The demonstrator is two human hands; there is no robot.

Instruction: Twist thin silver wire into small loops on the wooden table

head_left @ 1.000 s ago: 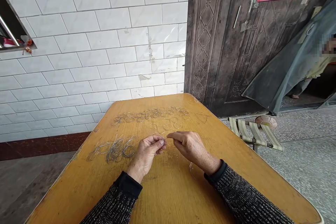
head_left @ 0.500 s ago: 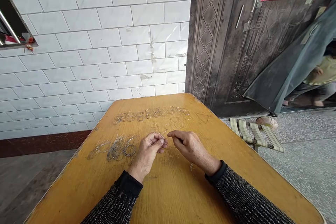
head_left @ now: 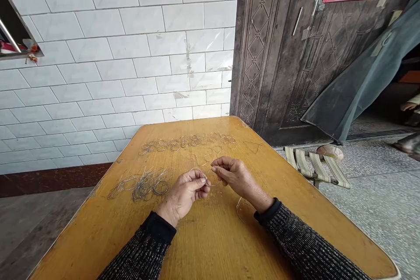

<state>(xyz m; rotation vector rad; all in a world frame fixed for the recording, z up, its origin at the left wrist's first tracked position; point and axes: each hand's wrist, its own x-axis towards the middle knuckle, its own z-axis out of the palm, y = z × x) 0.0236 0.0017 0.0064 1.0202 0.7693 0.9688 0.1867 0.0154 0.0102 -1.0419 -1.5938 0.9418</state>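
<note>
My left hand (head_left: 188, 190) is closed, its thumb and forefinger pinching a thin wire (head_left: 196, 169) that curves up over the fingers. Just to its right, my right hand (head_left: 233, 176) pinches thumb to forefinger on a fine strand of the same wire, as far as I can tell. Left of my left hand lies a loose bundle of grey wires (head_left: 142, 187), partly coiled. Beyond both hands runs a row of wire loops (head_left: 183, 141). Another bent wire (head_left: 241, 210) shows beside my right wrist, partly hidden by it.
The yellow wooden table (head_left: 203, 245) stands against a white tiled wall (head_left: 147, 43). A thin wire triangle (head_left: 254, 146) lies near its right edge. Right of the table are a strapped folding stool (head_left: 316, 168), a dark door (head_left: 282, 61) and a grey curtain (head_left: 357, 92). A person's hand (head_left: 408, 106) shows at the far right.
My right hand has opened a slightly wider gap from my left, its fingertips rising a little. The person in the doorway has moved right, mostly out of view. The view has shifted slightly.
</note>
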